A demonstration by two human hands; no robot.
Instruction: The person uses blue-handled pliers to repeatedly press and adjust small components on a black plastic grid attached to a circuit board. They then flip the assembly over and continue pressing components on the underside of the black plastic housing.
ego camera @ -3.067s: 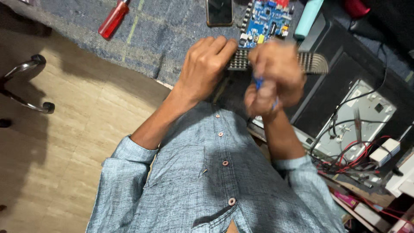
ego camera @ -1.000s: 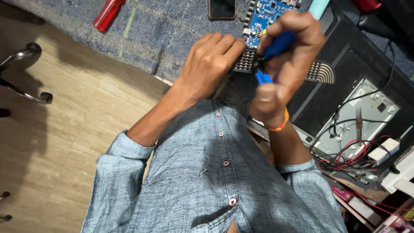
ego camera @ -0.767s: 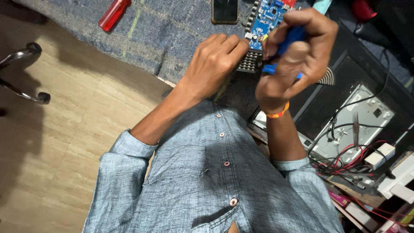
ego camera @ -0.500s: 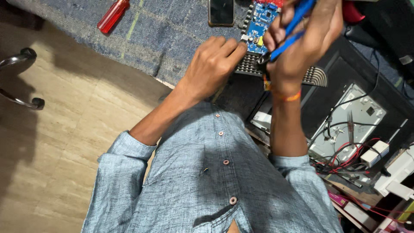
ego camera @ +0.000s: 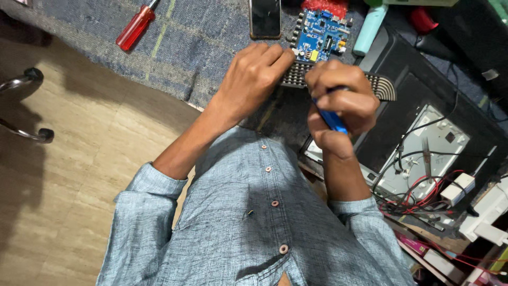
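Observation:
My left hand (ego camera: 254, 79) rests fingers-curled on the left end of a dark perforated grille piece (ego camera: 383, 87) that lies across the front of a black device. My right hand (ego camera: 338, 103) is closed around a blue-handled tool (ego camera: 332, 119), held just over the middle of the grille; the tool's tip is hidden by my fingers. A blue circuit board (ego camera: 321, 39) lies just beyond both hands on the blue-grey cloth (ego camera: 201, 47).
A red-handled screwdriver (ego camera: 135, 27) and a dark phone (ego camera: 264, 18) lie on the cloth. A teal cylinder (ego camera: 369, 29) lies beside the board. An opened device with a metal plate (ego camera: 434, 153), red and black wires (ego camera: 418, 196) and white connectors lies right. Chair legs (ego camera: 24, 106) stand left.
My right hand, which had lifted the blue tool up over the circuit board, has come back down onto the grille. My left hand stayed on the grille's left end.

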